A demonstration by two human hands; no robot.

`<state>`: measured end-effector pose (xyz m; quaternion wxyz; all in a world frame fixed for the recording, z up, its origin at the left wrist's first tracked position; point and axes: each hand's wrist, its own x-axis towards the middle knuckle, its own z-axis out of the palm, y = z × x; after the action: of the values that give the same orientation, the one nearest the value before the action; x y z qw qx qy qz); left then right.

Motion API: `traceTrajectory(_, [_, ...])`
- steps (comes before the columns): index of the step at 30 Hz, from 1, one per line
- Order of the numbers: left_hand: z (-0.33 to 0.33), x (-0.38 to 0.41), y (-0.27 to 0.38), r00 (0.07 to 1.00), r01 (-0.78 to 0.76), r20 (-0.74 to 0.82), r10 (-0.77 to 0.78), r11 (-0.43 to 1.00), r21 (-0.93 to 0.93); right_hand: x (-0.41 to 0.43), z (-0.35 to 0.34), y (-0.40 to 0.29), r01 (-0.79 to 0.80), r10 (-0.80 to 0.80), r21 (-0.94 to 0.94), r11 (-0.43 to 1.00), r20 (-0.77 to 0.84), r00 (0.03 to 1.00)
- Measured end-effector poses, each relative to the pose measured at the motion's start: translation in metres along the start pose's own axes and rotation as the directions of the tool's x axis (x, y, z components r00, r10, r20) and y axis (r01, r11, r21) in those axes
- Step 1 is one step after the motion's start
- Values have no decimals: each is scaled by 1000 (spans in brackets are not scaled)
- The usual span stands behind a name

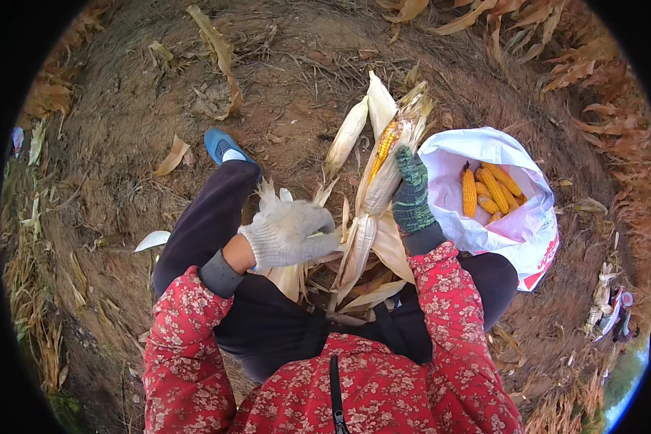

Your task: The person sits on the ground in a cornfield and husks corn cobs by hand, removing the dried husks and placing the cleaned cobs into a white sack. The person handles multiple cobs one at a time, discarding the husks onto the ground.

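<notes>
My right hand (414,190), in a dark green knit glove, grips a partly husked ear of corn (386,145). Yellow kernels show through a split in its dry husk, and the ear points away from me. To its left is my left hand (290,233), in a pale knit glove, with the fingers curled and a narrow gap by the thumb. Something pale shows in that gap, but whether it is held is unclear. Peeled husk leaves (358,252) hang below the ear, between my legs. Two unhusked ears lie just beyond, one on the left (347,135) and one behind (381,103).
A white woven sack (521,244) stands open at my right knee, with several husked yellow cobs (491,187) inside. Loose husks (285,279) lie between my legs. Dry corn leaves (219,59) litter the soil ahead. Dried stalks (618,135) line the right side.
</notes>
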<state>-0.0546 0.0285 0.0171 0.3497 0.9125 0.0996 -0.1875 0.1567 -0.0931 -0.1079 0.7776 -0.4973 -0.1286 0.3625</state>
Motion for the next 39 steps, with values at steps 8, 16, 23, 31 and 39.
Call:
traceTrajectory(8, [-13,45,-5,783,-15,-615,93,991,132,-26,30,-6,-312,185,367,876,341,922])
traceTrajectory(16, [-4,68,17,850,-105,-436,-297,714,-692,-33,50,11,-457,300,567,686,352,887])
traceTrajectory(23, [23,83,-6,688,-89,-664,-292,875,-477,-44,29,40,708,-485,-706,-6,621,616])
traceTrajectory(31, [16,83,14,730,-286,-578,-365,605,-743,-32,39,38,43,-40,-303,952,17,999])
traceTrajectory(39, [16,82,5,819,-312,-389,-421,242,-919,-35,42,34,-179,171,171,969,62,983])
